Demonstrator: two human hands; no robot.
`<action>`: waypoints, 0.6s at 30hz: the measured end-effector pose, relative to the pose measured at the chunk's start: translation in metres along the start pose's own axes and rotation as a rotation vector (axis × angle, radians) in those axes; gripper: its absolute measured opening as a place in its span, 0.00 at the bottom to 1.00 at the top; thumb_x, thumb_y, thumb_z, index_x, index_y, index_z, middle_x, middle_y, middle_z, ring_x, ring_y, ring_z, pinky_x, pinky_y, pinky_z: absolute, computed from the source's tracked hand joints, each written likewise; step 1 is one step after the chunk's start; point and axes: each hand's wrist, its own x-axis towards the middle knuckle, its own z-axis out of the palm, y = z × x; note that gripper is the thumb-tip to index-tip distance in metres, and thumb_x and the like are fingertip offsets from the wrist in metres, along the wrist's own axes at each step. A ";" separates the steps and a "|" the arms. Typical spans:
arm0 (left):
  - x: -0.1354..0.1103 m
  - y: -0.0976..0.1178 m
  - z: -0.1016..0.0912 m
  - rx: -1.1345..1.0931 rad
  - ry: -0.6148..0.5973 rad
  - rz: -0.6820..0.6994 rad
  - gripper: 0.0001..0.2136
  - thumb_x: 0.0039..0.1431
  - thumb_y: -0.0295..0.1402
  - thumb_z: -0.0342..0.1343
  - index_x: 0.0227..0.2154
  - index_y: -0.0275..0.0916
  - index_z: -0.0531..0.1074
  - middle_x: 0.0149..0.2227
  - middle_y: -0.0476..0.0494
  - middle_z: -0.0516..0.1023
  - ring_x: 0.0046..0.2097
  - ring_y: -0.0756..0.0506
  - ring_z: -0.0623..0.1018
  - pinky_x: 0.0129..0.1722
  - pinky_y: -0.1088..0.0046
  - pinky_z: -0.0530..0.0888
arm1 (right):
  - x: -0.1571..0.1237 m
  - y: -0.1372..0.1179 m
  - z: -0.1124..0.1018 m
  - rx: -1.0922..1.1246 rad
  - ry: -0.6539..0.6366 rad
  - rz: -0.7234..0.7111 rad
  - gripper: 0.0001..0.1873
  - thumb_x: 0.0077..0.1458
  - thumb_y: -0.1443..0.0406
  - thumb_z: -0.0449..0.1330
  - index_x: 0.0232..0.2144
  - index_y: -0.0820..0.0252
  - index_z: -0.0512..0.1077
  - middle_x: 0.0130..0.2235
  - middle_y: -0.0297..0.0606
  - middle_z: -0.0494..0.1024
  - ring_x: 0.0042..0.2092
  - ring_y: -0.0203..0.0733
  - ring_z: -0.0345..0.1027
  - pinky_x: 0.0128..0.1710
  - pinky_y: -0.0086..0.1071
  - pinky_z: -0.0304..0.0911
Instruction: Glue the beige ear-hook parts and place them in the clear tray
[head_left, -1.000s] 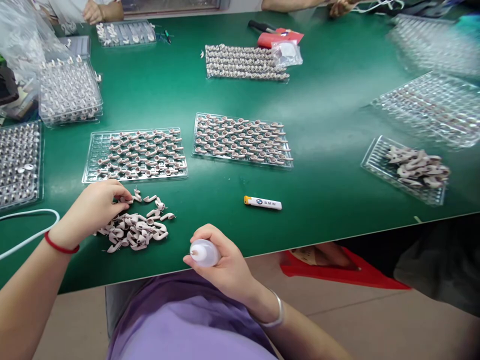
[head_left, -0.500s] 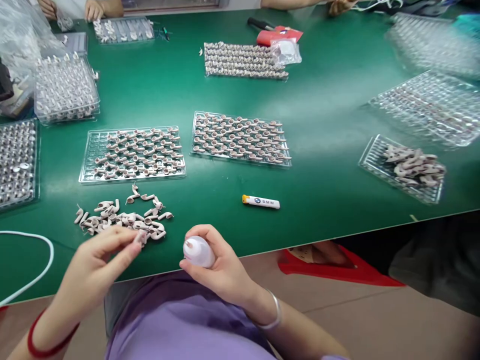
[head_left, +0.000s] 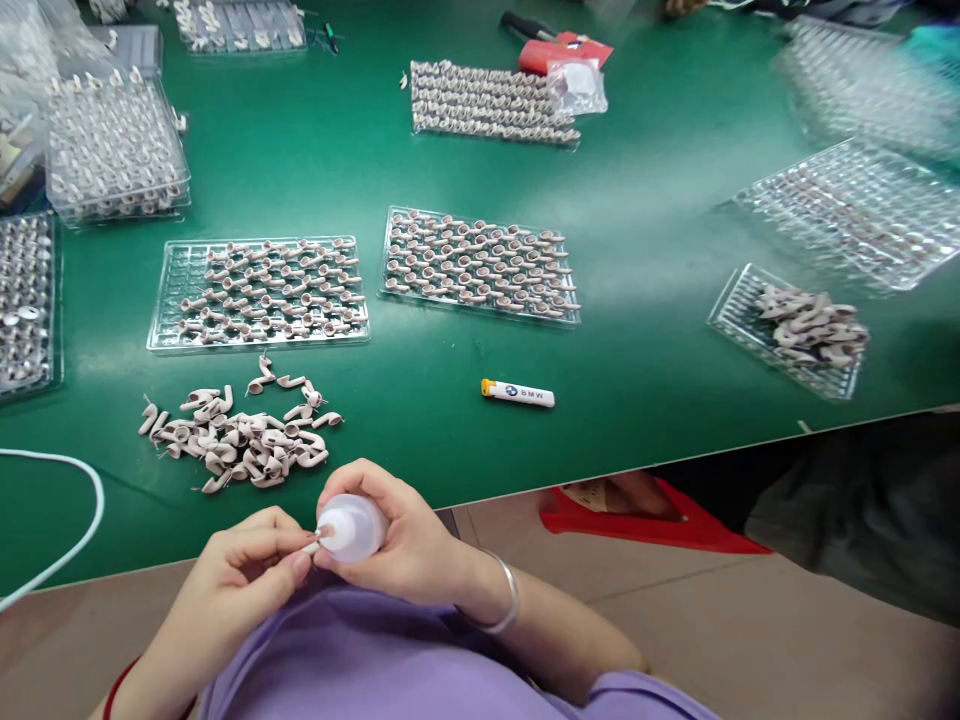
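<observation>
My left hand (head_left: 247, 580) pinches a small beige earphone shell (head_left: 311, 547) between thumb and fingers, low in front of my body. Wrapped round a translucent white squeeze bottle (head_left: 358, 528) is my right hand (head_left: 409, 530). The bottle's narrow tip points left and meets the shell, or nearly so; contact is too small to make out. Just beyond the hands lies a loose pile of similar beige shells (head_left: 247, 440), some with thin wires sticking out. Behind the pile sits a clear tray (head_left: 176, 290) partly filled with rows of shells.
A second filled tray (head_left: 480, 265) stands right of the first, with another tray (head_left: 487, 105) farther back. A white lighter (head_left: 525, 395) lies at mid-table. Stacked trays (head_left: 116, 150) stand at left, a heaped tray (head_left: 810, 330) at right. A white cable (head_left: 82, 465) curves at the left edge.
My left hand has carried the shell right and toward my body, away from the pile. My right hand has brought the bottle left, so its tip is now at the shell. The view has shifted slightly.
</observation>
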 end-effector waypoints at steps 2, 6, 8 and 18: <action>0.000 -0.002 0.001 -0.003 -0.004 0.018 0.14 0.60 0.40 0.57 0.22 0.40 0.78 0.28 0.44 0.73 0.30 0.47 0.72 0.28 0.73 0.71 | 0.000 0.000 0.000 0.002 -0.009 0.000 0.18 0.46 0.66 0.68 0.38 0.57 0.66 0.34 0.32 0.70 0.30 0.32 0.63 0.28 0.25 0.62; 0.000 -0.006 0.003 -0.022 -0.007 0.030 0.13 0.60 0.40 0.57 0.24 0.42 0.80 0.29 0.43 0.73 0.30 0.47 0.72 0.28 0.71 0.72 | -0.002 0.004 0.000 0.023 -0.022 0.007 0.18 0.47 0.63 0.68 0.37 0.57 0.65 0.33 0.32 0.70 0.30 0.33 0.63 0.28 0.26 0.63; 0.000 -0.008 0.003 -0.025 -0.012 0.035 0.13 0.60 0.40 0.57 0.25 0.42 0.80 0.29 0.43 0.73 0.30 0.47 0.72 0.27 0.72 0.73 | -0.002 0.006 0.001 0.035 -0.025 0.002 0.18 0.48 0.61 0.68 0.38 0.56 0.65 0.34 0.33 0.71 0.30 0.33 0.64 0.29 0.26 0.63; -0.006 -0.003 0.000 0.402 0.182 0.331 0.08 0.63 0.32 0.55 0.39 0.44 0.79 0.38 0.44 0.78 0.37 0.47 0.79 0.35 0.75 0.76 | -0.006 0.003 -0.007 -0.010 -0.033 -0.024 0.25 0.51 0.58 0.68 0.46 0.55 0.60 0.38 0.34 0.69 0.33 0.33 0.65 0.31 0.26 0.64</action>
